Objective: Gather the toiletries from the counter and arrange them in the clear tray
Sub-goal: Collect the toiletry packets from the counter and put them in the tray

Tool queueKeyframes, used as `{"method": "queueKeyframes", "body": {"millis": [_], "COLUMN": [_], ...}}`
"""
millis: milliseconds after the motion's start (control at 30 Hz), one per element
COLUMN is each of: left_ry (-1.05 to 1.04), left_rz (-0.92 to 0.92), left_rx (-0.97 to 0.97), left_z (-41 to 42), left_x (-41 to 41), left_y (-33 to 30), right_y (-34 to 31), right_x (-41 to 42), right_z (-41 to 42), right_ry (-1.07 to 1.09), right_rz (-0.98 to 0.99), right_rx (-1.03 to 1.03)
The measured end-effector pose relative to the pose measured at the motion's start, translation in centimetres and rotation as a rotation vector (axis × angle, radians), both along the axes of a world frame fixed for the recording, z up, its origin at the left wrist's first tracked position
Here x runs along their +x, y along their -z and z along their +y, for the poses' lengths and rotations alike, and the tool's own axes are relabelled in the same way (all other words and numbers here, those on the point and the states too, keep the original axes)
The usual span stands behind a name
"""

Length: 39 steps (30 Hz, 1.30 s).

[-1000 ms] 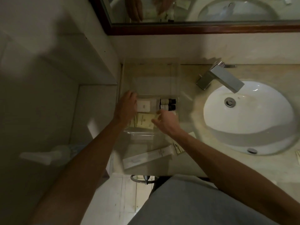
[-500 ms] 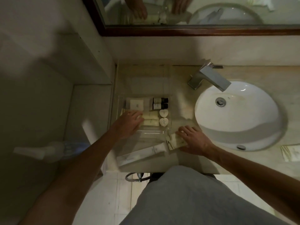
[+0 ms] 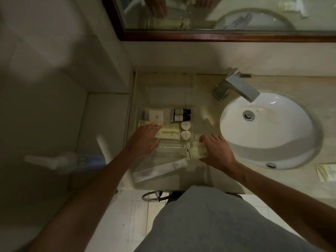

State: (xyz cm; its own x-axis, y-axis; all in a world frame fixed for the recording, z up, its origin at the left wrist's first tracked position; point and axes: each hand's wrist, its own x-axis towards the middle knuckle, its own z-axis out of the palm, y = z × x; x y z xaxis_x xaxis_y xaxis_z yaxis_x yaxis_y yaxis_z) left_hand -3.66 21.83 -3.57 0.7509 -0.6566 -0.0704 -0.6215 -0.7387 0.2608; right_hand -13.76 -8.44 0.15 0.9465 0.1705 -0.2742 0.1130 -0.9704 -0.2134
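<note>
The right hand (image 3: 216, 150) was the nearer one: its grip was closed over the right end of a small cream paper packet with green stripes (image 3: 195, 151), which lay on the beige stone counter (image 3: 205, 113) just outside the near right corner of the clear plastic tray (image 3: 163, 106). The packet's long axis ran left to right, roughly parallel to the tray's near wall, so the open space in the tray lay up and to the left of the grip. In my judgement the coming move turned on that: a short lift over the near wall, keeping the packet's length in line with the items already laid there.

The left hand (image 3: 145, 138) rested flat and spread, holding nothing, its fingers on the left ends of two pale yellow oblong sachets (image 3: 169, 131) inside the tray. Beside them sat two white heart-shaped soaps (image 3: 185, 130), and behind those two small dark-capped bottles (image 3: 181, 115) lying on their sides and a white square packet (image 3: 156, 116).

The held packet looked soft and slightly rounded, its striped end facing left; its print was too small to read. A long white tube (image 3: 160, 171) lay slanted on the counter nearer the person, and a striped flat packet (image 3: 325, 171) lay well apart, beyond the white oval sink (image 3: 267, 128). Both seemed yet to be gathered.
</note>
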Motion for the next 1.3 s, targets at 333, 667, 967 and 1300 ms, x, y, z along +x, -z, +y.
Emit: {"method": "queueKeyframes", "body": {"millis": [333, 667, 967, 1300], "left_ry": [-0.275, -0.037, 0.009, -0.011], "left_rz": [0.004, 0.106, 0.188, 0.396], "left_rx": [-0.068, 0.099, 0.018, 0.155], "left_z": [-2.2, -7.9, -5.1, -6.4], "left_x": [0.8, 1.7, 2.7, 2.8], "left_y": [-1.5, 0.1, -1.2, -1.0], "right_y": [-1.9, -1.6, -1.4, -0.9], "right_x": [5.6, 2.8, 2.4, 2.8], "right_z": [2.8, 0.7, 0.6, 0.0], "right_ry": [0.060, 0.029, 0.024, 0.017], "right_rz": [0.018, -0.008, -0.007, 0.019], "right_rx": [-0.007, -0.161, -0.116, -0.060]}}
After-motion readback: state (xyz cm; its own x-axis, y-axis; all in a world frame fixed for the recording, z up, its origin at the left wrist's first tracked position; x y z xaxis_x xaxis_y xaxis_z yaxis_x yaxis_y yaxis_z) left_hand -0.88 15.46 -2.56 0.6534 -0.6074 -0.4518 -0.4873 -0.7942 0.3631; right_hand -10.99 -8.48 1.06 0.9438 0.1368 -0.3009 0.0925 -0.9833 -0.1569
